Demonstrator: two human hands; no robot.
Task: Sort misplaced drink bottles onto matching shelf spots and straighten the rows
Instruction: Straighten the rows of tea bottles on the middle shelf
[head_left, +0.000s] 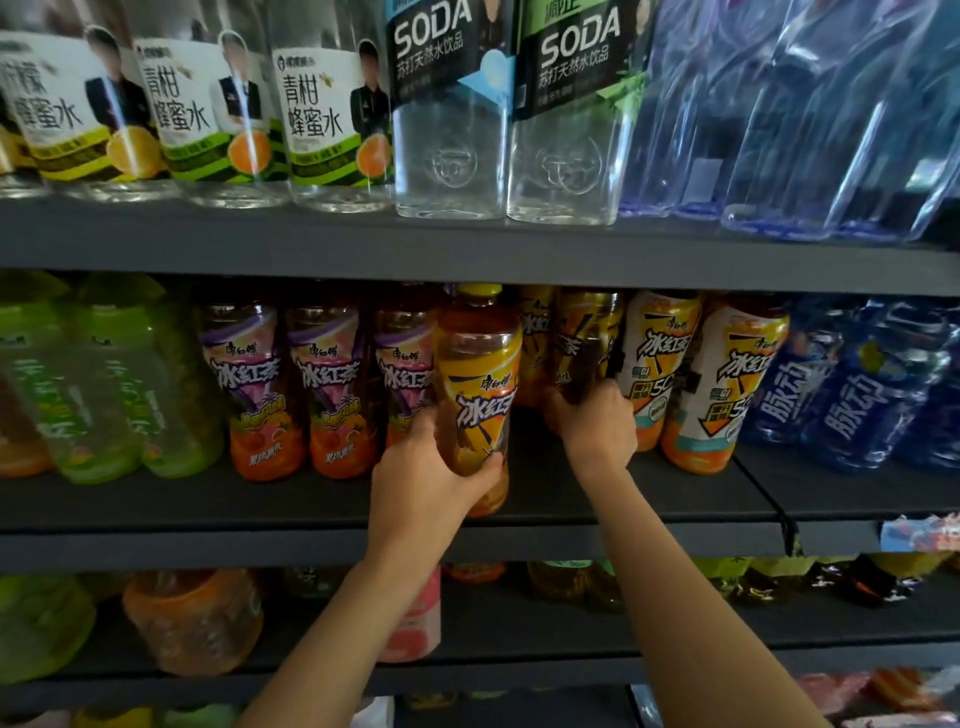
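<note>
On the middle shelf (675, 499) my left hand (431, 478) grips the lower part of a yellow iced-tea bottle (480, 374), which stands near the shelf's front edge. My right hand (592, 421) grips the base of a second yellow iced-tea bottle (587, 338) set deeper in the shelf, to the right of the first. Left of them stand three purple-and-orange iced-tea bottles (254, 384). To the right stand two white-and-orange iced-tea bottles (722, 384).
Green tea bottles (104, 384) fill the shelf's left end and blue drink bottles (852, 389) its right end. The upper shelf (467, 244) holds honey-water, soda-water and clear blue bottles. The lower shelf holds an orange bottle (192, 618) and a pink one.
</note>
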